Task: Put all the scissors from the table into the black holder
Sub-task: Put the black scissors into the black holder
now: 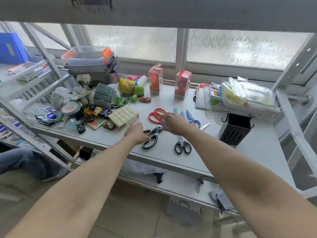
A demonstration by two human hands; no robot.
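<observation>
Black-handled steel scissors (151,137) lie between both hands.

Several scissors (182,146) lie mid-desk (248,152). The holder (235,129) stands to their right, toy cars (145,99) to their left

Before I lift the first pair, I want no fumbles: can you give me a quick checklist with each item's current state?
1. Black slotted metal holder upright, mouth open: ok.
2. Left hand at big black-handled kitchen scissors: ok; grip: cannot tell.
3. Right hand above the blades, holding nothing: ok.
4. Small black-handled scissors, red-handled scissors, blue-handled scissors on table: not ok.
5. Holder empty: cannot tell.
</observation>
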